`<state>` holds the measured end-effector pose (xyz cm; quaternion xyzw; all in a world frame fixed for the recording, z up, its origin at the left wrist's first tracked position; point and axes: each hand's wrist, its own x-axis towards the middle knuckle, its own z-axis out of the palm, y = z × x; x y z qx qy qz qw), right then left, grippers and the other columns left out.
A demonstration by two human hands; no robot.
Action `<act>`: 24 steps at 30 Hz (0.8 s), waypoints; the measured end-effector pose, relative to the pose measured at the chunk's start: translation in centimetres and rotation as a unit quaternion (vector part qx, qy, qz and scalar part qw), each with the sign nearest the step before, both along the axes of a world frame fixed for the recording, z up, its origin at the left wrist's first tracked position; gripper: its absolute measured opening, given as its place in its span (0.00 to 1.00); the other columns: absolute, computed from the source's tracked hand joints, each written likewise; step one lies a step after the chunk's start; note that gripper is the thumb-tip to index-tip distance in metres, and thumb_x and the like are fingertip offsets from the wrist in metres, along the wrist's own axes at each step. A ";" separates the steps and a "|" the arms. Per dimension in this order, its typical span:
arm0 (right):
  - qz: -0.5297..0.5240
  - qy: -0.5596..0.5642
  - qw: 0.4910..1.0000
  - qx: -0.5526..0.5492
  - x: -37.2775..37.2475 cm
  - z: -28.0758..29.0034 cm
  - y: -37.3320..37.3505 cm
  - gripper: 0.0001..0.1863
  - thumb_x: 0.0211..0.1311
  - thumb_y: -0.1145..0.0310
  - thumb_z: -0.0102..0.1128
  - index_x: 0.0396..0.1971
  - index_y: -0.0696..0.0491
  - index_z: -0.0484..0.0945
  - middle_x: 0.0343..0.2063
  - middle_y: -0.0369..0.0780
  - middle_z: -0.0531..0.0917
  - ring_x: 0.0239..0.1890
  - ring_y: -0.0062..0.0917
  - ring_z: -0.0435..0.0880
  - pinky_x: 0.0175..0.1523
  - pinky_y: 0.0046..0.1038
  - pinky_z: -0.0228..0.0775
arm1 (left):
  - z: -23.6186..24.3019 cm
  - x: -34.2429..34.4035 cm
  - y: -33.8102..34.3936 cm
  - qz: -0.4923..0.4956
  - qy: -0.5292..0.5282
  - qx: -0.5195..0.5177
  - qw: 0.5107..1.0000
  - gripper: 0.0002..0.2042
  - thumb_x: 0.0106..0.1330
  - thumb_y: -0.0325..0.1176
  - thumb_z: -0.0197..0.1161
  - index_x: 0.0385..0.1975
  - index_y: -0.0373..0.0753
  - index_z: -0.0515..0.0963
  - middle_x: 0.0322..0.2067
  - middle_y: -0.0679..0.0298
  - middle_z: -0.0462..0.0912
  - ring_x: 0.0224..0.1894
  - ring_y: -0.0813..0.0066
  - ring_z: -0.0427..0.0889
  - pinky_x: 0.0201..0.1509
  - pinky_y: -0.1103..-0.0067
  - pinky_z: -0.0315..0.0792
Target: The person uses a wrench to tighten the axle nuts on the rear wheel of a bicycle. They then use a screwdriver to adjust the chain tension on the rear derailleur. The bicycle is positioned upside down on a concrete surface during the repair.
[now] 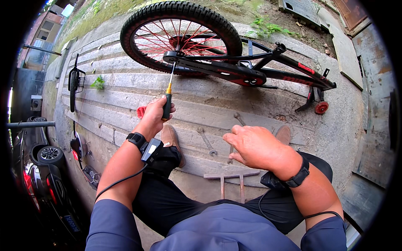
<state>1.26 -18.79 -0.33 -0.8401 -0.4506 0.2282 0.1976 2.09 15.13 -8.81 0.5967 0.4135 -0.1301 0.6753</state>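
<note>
My left hand [157,112] is closed around the dark green and yellow handle of a screwdriver [169,90]. Its shaft reaches up to the rear hub of a black and red bicycle frame [217,69], which lies at an angle on the ground with its spoked wheel [140,16] fitted. Whether the tip sits in a fastener is too small to tell. Over my right knee hovers my right hand [255,144], fingers loosely bent, thumb apart, with no object visible in it. Below it lie a wrench [206,141] and another wrench [238,119], the latter partly covered by the hand.
A small red object [141,111] shows beside my left hand. Between my legs stands a T-shaped metal piece [231,174]. A small red wheel [321,107] is at the frame's far end. Leftward are another bicycle [73,90] and a dark car [50,184]; metal panels [374,100] border the right.
</note>
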 end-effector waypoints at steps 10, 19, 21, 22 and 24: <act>0.001 -0.005 1.000 0.004 -0.1 -0.1 0.0 0.15 0.57 0.61 0.65 0.38 0.53 0.76 0.35 0.44 0.79 0.38 0.39 0.84 0.40 0.38 0.77 | -0.1 -0.1 0.1 -0.006 -0.013 -0.006 1.000 0.14 0.72 0.42 0.60 0.48 0.39 0.72 0.35 0.64 0.76 0.35 0.73 0.79 0.32 0.76 0.74; -0.001 -0.003 1.000 0.004 -0.1 0.0 0.0 0.15 0.57 0.60 0.65 0.38 0.53 0.76 0.35 0.44 0.79 0.38 0.39 0.84 0.41 0.38 0.77 | 0.0 -0.1 -0.1 -0.050 -0.013 0.077 0.996 0.15 0.72 0.41 0.59 0.50 0.37 0.71 0.34 0.62 0.78 0.34 0.72 0.81 0.31 0.76 0.76; -0.001 -0.006 1.000 0.004 -0.1 0.0 0.0 0.15 0.57 0.60 0.65 0.38 0.53 0.76 0.35 0.44 0.79 0.38 0.39 0.84 0.40 0.38 0.77 | 0.3 -0.1 -0.2 -0.037 -0.012 0.036 0.999 0.15 0.71 0.41 0.61 0.49 0.37 0.72 0.35 0.64 0.77 0.36 0.73 0.80 0.31 0.77 0.74; 0.000 -0.008 1.000 0.004 -0.1 0.0 -0.1 0.15 0.57 0.60 0.65 0.38 0.53 0.76 0.35 0.44 0.79 0.38 0.39 0.84 0.40 0.38 0.77 | 0.5 0.0 -0.3 -0.031 -0.011 0.015 0.999 0.15 0.71 0.41 0.61 0.48 0.37 0.72 0.35 0.64 0.76 0.36 0.73 0.79 0.32 0.77 0.74; 0.001 -0.012 1.000 0.000 -0.1 -0.1 -0.1 0.15 0.57 0.60 0.65 0.38 0.53 0.76 0.35 0.44 0.79 0.38 0.39 0.84 0.40 0.38 0.77 | 0.4 0.0 -0.3 -0.014 -0.003 -0.007 1.000 0.15 0.71 0.41 0.61 0.48 0.37 0.72 0.35 0.64 0.76 0.36 0.73 0.79 0.32 0.77 0.74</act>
